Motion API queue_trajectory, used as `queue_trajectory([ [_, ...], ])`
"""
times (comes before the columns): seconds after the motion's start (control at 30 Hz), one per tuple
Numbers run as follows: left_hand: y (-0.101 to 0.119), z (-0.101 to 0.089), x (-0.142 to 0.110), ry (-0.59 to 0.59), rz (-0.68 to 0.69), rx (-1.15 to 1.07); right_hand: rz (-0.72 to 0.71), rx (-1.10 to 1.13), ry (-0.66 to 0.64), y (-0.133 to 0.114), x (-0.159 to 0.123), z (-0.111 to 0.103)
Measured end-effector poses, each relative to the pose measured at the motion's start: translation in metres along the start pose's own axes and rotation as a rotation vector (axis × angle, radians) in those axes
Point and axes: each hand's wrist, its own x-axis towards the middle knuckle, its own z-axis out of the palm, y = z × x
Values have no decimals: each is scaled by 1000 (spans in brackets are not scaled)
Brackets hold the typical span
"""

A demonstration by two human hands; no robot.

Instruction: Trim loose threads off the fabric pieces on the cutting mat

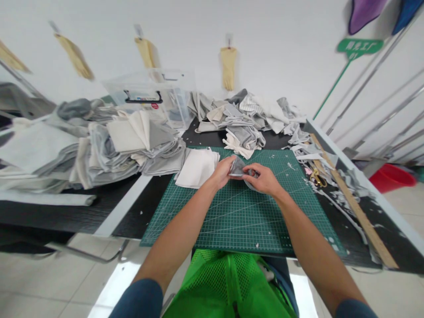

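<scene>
Both my hands meet over the far part of a green cutting mat (238,216). My left hand (221,173) and my right hand (263,179) are both closed on a small grey fabric piece (237,167), pinching it between fingers and thumbs a little above the mat. A stack of white fabric squares (197,168) lies just left of my left hand, at the mat's far left corner.
Piles of grey and white cloth (109,150) cover the table at left, more cloth (245,117) at the back. A clear plastic box (149,95) stands behind. A wooden ruler (354,207), gold scissors (317,177) and scraps lie at right. A red bucket (392,176) sits on the floor.
</scene>
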Motion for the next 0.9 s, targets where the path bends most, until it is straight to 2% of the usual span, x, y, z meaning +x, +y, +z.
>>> queue_trajectory([
  [0.07,-1,-2,1,-25,37,59,72,64,69,3,1,-1],
  [0.13,-2,-5,2,5,96,112,149,139,163,4,2,-2],
  [0.2,-3,-6,3,26,117,129,180,172,191,3,1,-3],
  [0.27,-3,-6,3,8,100,118,153,144,121,-1,0,-2],
  [0.33,-2,-6,2,-5,93,108,69,74,19,-5,-1,2],
  [0.4,-2,-6,2,11,96,122,2,16,-29,-7,-1,5],
  [0.6,-5,-10,6,142,97,278,160,98,177,2,2,-3],
  [0.67,-5,-9,6,132,84,268,142,87,108,3,0,-6],
  [0.8,-4,-8,4,133,56,231,-10,-9,-94,0,-2,3],
  [0.9,-3,-8,1,158,27,273,15,-1,-44,2,-1,9],
])
